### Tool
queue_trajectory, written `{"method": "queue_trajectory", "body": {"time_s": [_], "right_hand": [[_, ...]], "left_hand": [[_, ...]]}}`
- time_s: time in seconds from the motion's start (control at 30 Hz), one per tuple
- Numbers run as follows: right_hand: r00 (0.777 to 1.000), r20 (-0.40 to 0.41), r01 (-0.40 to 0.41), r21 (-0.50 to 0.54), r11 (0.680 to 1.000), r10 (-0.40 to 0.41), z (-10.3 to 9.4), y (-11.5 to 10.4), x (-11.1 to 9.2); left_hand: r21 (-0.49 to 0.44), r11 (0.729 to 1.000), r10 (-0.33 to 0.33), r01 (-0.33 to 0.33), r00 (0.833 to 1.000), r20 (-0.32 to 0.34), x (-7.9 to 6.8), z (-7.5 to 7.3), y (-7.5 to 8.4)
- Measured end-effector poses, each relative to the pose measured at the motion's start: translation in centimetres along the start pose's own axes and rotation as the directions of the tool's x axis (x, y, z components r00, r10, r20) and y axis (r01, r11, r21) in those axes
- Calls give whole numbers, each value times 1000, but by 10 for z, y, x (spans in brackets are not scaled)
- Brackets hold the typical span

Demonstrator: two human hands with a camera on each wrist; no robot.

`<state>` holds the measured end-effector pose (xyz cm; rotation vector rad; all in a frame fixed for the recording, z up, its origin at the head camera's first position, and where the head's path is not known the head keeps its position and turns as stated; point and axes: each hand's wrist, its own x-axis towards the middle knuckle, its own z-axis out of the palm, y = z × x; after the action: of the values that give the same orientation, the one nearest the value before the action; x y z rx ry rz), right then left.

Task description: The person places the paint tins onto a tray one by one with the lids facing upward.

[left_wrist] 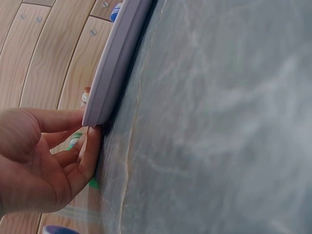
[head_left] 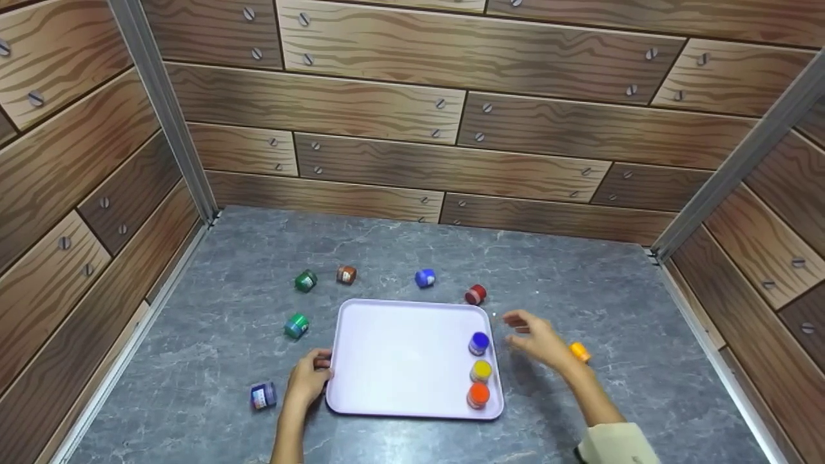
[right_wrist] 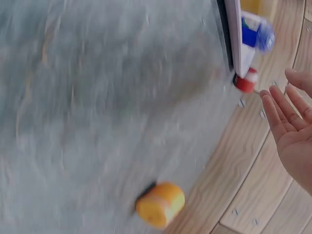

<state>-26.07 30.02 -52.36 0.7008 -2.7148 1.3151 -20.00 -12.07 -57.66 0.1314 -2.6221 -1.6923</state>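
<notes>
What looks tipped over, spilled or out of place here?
The navy jar and orange jar lie on their sides on the tabletop, odd beside the three upright jars along the tray's right edge. No spill is visible.

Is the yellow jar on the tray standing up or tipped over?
Standing up. In the head view, the yellow jar sits on the tray with its round top facing up and its paler side below.
</notes>
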Motion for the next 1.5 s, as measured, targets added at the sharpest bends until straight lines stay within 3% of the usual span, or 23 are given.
{"method": "queue_trajectory", "body": {"time_s": [0.1, 0.27, 0.57, 1.0, 1.3, 1.5], "right_hand": [[999, -47, -4, -45, 999, 2, -15, 2, -3], [992, -90, -95, -125, 988, 84, -38, 6, -12], [980, -121, -185, -286, 940, 156, -66, 21, -29], [970, -41, -232, -474, 849, 241, -75, 42, -53], [981, -2, -170, -482, 860, 193, -74, 51, -60], [979, -2, -182, -467, 865, 205, -73, 54, -60]], "left_hand": [[-3, 1000, -3, 3, 1000, 0, 0, 0, -1], [1, 1000, -9, 9, 1000, -2, 0, -1, -2], [7, 1000, -10, 10, 1000, -6, -1, -2, -3], [3, 1000, -15, 15, 1000, -4, -1, -1, -3], [28, 1000, 11, -11, 1000, -7, 0, 0, -2], [40, 999, 4, -3, 1000, -6, 1, -1, 0]]}}
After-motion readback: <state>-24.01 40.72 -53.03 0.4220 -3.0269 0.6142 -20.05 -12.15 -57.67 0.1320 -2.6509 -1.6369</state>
